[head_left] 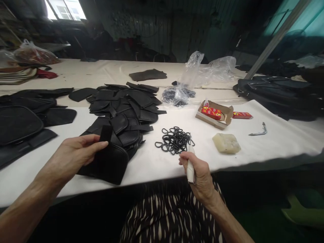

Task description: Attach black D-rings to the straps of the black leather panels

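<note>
My left hand (76, 150) grips a black leather piece (107, 163) with a short strap tab, held over the near edge of the white table (152, 162). My right hand (196, 170) is closed around a small white tube (190, 167), its tip pointing up toward a heap of black metal D-rings (174, 140) just beyond my fingers. A pile of black leather pieces (124, 108) lies behind the held piece.
A yellowish wax-like block (226, 142) sits right of the rings. Behind it are an open cardboard box (215, 114) with red packets, a small metal tool (258, 131), a clear plastic bag of rings (181, 91) and black bags (278, 92). Larger black panels (22, 121) lie left.
</note>
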The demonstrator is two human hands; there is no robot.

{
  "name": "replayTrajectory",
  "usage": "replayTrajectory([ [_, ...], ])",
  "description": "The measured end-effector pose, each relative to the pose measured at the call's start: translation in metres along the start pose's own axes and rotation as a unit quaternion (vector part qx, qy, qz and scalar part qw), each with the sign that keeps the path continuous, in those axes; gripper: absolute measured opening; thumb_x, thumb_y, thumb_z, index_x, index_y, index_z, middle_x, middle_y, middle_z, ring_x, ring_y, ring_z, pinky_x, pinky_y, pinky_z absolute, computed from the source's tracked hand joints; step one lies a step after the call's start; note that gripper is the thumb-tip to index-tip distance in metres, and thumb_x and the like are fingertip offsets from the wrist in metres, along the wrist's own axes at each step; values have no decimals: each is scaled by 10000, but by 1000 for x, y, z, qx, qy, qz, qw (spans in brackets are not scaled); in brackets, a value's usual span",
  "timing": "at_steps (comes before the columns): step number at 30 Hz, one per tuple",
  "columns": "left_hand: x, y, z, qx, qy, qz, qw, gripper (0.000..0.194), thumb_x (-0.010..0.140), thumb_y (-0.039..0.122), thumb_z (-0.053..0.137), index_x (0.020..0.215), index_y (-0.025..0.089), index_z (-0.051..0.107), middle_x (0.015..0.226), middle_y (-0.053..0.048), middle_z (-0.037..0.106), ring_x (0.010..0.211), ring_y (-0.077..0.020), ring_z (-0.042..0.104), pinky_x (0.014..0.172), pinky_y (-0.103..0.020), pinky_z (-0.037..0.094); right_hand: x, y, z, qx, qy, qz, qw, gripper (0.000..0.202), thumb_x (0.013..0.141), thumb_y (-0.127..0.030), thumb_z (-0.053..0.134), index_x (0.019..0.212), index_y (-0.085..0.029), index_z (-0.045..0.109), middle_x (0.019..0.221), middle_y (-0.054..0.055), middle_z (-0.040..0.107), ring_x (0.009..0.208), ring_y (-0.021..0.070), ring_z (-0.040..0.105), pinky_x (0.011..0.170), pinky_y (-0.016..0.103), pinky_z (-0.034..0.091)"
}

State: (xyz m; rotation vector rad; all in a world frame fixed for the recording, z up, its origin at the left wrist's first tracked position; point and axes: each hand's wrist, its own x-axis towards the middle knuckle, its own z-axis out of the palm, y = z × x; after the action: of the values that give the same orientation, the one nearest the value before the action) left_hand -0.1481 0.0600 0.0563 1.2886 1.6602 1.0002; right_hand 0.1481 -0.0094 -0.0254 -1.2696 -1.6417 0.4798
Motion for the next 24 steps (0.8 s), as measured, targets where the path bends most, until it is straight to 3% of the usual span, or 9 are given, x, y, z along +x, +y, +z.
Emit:
replayTrajectory([
  [3, -30, 9, 19, 18, -58, -36, 998, 279, 606, 412, 708, 606, 186, 544, 411, 69, 362, 359, -51, 313, 328, -159, 201, 19, -2, 18, -45, -15, -29, 998, 108, 880, -178, 466, 924, -189, 564, 712, 5, 540, 616, 134, 485, 595, 237, 396],
  [7, -51, -4, 58, -12, -137, -48, 989, 280, 712, 429, 603, 633, 178, 507, 418, 72, 382, 372, -61, 325, 366, -167, 245, 44, -5, 39, -105, -45, -78, 990, 150, 837, -119, 473, 895, -186, 594, 693, 22, 531, 668, 167, 481, 626, 257, 368],
  [13, -50, -20, 106, -31, -146, -19, 989, 214, 770, 374, 528, 696, 175, 553, 461, 62, 443, 386, -88, 413, 414, -196, 340, 55, -6, 41, -151, -75, -106, 980, 128, 856, -136, 461, 900, -193, 567, 700, 7, 527, 676, 162, 489, 631, 238, 371],
  [18, -44, -18, 114, -47, -127, 0, 991, 213, 782, 349, 514, 684, 167, 562, 447, 41, 511, 360, -86, 429, 404, -192, 340, 59, -3, 39, -191, -113, -126, 967, 154, 816, -93, 502, 920, -195, 551, 716, -8, 532, 698, 153, 492, 637, 219, 365],
  [24, -50, -29, 112, -85, -59, -18, 994, 241, 776, 384, 548, 812, 151, 601, 471, 13, 584, 391, -107, 486, 446, -206, 392, 69, 5, 52, -263, -163, -168, 936, 182, 792, -29, 498, 846, -186, 573, 701, 28, 528, 694, 185, 456, 633, 255, 319],
])
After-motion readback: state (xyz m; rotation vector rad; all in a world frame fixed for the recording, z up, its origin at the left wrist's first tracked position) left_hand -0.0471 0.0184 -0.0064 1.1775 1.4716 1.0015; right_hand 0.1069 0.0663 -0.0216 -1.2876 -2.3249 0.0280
